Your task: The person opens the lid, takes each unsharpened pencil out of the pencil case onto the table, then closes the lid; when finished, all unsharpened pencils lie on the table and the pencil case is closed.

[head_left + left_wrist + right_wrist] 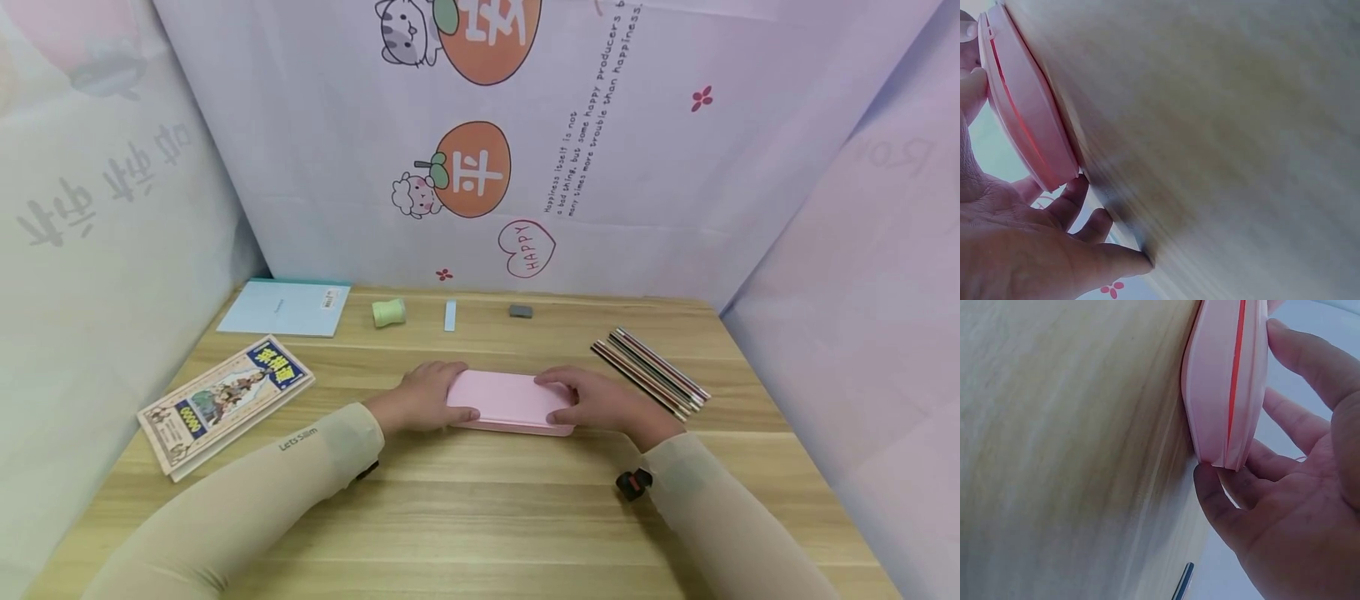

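A pink pencil case (pixel 510 398) lies flat in the middle of the wooden table, its lid down. Both ends are held: my left hand (pixel 423 396) grips the left one and my right hand (pixel 596 402) the right one, thumbs at the near edge. In the left wrist view a thin red line runs along the seam of the case (pixel 1025 106), and fingers of the left hand (pixel 1022 234) curl at its end. From the right wrist, the right hand (pixel 1300 487) has its thumb on the lid side and other fingers around the end of the case (pixel 1213 387).
Several pencils (pixel 648 372) lie at the right. Along the back are a grey eraser (pixel 521 311), a light blue strip (pixel 450 316), a pale green sharpener-like piece (pixel 388 312) and a light blue notebook (pixel 285 308). An illustrated book (pixel 225 404) lies at the left. Curtains (pixel 630 250) enclose the table.
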Tool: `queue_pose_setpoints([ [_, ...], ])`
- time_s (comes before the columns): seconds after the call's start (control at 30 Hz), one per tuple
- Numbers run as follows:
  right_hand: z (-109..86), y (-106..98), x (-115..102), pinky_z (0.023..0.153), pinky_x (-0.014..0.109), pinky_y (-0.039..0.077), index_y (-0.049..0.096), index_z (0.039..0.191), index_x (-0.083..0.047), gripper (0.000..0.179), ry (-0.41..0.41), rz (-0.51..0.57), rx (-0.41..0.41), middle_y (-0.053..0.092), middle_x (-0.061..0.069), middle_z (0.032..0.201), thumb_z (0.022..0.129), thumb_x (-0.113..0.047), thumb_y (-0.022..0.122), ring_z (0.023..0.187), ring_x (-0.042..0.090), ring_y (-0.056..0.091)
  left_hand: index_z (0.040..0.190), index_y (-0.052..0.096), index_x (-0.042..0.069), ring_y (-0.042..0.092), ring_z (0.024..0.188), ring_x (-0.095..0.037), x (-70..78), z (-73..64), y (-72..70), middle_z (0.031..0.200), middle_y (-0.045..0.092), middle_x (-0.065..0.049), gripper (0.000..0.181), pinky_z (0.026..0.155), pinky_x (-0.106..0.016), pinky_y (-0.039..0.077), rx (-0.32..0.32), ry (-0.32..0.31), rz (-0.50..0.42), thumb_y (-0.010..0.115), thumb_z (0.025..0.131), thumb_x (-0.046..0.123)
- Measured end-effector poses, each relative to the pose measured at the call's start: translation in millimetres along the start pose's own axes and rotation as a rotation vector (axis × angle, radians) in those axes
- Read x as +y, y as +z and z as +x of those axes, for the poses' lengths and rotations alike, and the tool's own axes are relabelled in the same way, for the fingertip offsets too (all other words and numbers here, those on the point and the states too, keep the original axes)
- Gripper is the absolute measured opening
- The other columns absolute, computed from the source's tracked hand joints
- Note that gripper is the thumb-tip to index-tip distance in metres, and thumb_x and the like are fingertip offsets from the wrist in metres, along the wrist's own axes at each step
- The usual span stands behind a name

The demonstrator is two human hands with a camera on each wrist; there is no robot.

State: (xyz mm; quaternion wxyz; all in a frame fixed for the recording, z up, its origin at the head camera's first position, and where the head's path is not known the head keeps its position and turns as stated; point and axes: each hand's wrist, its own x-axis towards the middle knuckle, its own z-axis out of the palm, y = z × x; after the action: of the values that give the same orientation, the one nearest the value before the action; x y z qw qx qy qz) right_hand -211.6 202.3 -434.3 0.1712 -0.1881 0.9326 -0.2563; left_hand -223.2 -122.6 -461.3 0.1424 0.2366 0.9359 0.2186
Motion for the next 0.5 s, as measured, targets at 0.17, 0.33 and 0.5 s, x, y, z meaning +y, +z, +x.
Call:
queue_pose_setpoints([
  [0.17,-0.9,-3.2,-4.4,0.092,0.042,0.045,0.059,0.147,-0.031,0.066,0.019,-0.018,-0.027,0.056,0.001,0.145,0.087,-0.035,0.086,0.106,0.022,0.052,0.161,0.036,0.011,0.031,0.151,-0.035,4.8,-3.3,-2.9,0.162,0.040,-0.013,0.094,0.121,-0.058,0.023,0.003,0.001,0.012,0.069,0.091,0.064],
  [0.33,1.5,-6.2,-7.1,0.111,0.052,0.043,0.057,0.149,-0.030,0.068,0.008,-0.051,-0.051,0.054,0.003,0.152,0.088,-0.031,0.086,0.127,0.024,0.053,0.161,0.036,0.011,0.032,0.150,-0.036,11.6,-7.6,-8.2,0.161,0.041,-0.015,0.093,0.119,-0.059,0.027,0.012,0.001,0.043,0.070,0.091,0.063],
  [0.5,4.3,-3.8,-5.4,0.116,0.055,0.038,0.057,0.149,-0.031,0.068,0.012,-0.050,-0.062,0.052,0.003,0.155,0.088,-0.032,0.085,0.138,0.026,0.050,0.161,0.036,0.012,0.033,0.150,-0.036,12.9,-8.7,-10.1,0.161,0.041,-0.015,0.092,0.118,-0.060,0.029,-0.003,-0.002,0.068,0.069,0.092,0.063],
])
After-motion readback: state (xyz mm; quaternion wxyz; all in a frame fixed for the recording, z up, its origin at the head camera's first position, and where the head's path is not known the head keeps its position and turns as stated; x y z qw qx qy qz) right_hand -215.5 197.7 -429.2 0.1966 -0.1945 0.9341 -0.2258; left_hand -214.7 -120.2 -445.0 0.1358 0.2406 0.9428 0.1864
